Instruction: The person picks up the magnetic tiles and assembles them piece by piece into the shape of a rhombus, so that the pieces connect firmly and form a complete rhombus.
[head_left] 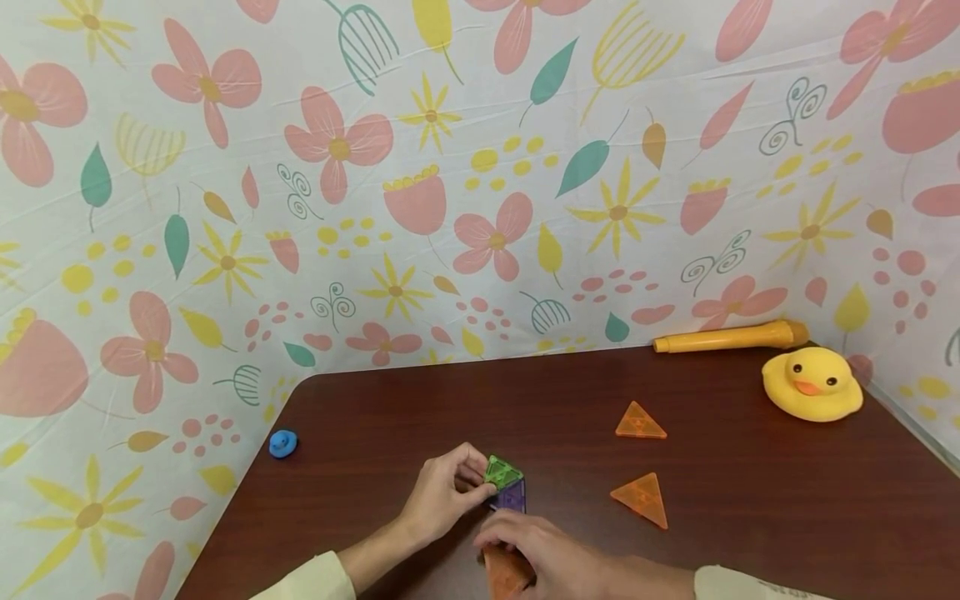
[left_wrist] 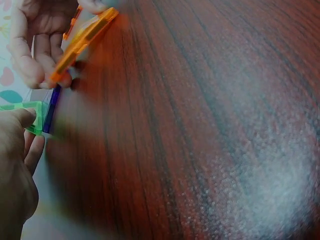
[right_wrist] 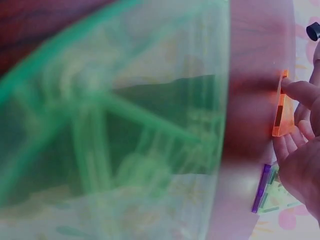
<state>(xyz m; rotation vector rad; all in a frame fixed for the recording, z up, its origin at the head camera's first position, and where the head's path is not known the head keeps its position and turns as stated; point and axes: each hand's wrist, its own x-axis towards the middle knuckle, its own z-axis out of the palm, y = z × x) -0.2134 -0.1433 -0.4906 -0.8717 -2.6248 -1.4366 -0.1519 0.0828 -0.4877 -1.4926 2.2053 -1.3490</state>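
Observation:
My left hand (head_left: 441, 493) pinches a green translucent triangular magnetic tile (head_left: 504, 472) between thumb and fingers. Against its lower side sits a purple tile (head_left: 512, 497), which stands on edge beside the green one in the left wrist view. Nearer to me, my right hand (head_left: 558, 557) grips an orange triangular tile (head_left: 504, 575), held tilted above the table; a second orange edge (left_wrist: 74, 21) shows behind it in the left wrist view. A large blurred green translucent piece (right_wrist: 150, 115) fills much of the right wrist view, very close to the camera.
Two loose orange triangular tiles (head_left: 643, 500) lie right of my hands on the brown table (head_left: 420, 408). A yellow rubber duck (head_left: 813, 387) and a yellow toy microphone (head_left: 727, 337) rest at the back right. A small blue duck (head_left: 282, 444) sits at the left edge.

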